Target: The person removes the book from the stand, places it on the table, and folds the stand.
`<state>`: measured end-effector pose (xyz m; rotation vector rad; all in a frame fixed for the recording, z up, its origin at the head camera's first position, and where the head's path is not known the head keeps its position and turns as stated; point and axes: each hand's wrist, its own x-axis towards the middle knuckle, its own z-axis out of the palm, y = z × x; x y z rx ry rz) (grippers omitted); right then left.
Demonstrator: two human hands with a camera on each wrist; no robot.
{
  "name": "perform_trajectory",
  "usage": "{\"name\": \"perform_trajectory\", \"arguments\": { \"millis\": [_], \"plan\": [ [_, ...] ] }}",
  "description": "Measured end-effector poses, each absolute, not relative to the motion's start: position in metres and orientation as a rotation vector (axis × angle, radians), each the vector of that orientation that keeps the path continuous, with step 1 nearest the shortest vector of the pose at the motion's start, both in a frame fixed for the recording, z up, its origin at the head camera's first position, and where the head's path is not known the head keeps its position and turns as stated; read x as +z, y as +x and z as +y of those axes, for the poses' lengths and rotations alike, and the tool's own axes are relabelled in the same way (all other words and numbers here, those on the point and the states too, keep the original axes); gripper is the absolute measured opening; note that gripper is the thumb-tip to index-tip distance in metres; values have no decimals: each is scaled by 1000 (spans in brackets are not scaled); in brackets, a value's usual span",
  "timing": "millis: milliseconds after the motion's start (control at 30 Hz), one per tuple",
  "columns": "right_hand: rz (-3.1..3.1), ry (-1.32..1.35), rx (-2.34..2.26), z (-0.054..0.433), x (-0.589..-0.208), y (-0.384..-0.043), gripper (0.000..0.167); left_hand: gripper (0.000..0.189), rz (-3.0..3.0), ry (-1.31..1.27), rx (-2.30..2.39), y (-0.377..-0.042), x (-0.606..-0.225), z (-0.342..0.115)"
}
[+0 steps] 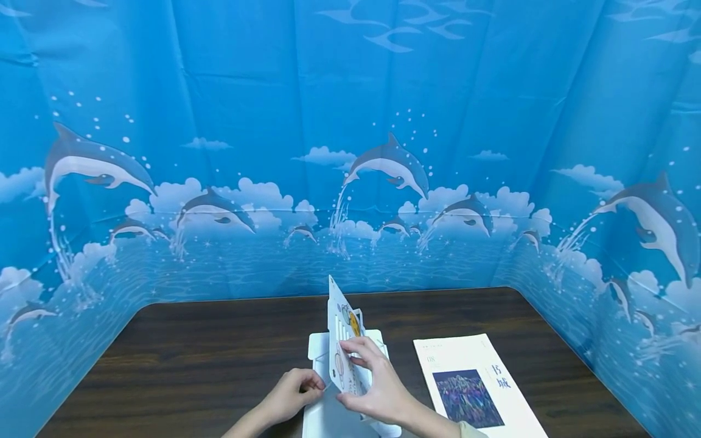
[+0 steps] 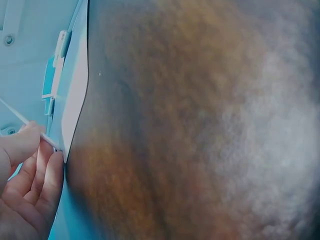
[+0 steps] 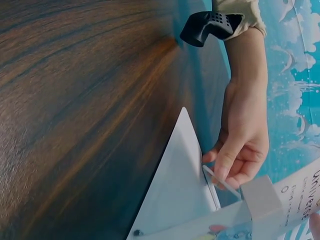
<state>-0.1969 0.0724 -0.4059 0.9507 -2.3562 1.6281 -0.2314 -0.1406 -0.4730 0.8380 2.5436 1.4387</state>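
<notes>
A white folding book stand with a printed panel (image 1: 337, 322) stands in the middle of the table in the head view. The panel is raised steeply above the flat white base (image 1: 328, 420). My right hand (image 1: 380, 389) grips the panel from the right, thumb near its lower edge and fingers higher up. On the left side, my left hand (image 1: 290, 392) pinches a thin rod (image 3: 227, 186) beside the panel. In the left wrist view, the same rod (image 2: 19, 116) runs between thumb and fingers of my left hand (image 2: 30, 175).
To the right lies a white-covered book (image 1: 471, 395) with a dark picture on its front. The dark wooden table (image 1: 191, 365) reaches back to a blue dolphin-print curtain (image 1: 263, 121), which also surrounds the sides.
</notes>
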Motion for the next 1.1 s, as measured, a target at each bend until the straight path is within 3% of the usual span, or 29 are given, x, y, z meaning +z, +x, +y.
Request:
{"name": "perform_trajectory", "arguments": {
  "millis": [467, 1100],
  "plan": [
    [-2184, 1075, 1707, 106, -401, -198, 61, 5, 2558, 787, 1392, -231, -473, -139],
    [-2224, 947, 1829, 128, -407, -198, 61, 5, 2672, 832, 1306, -230, -472, -133]
  ]
}}
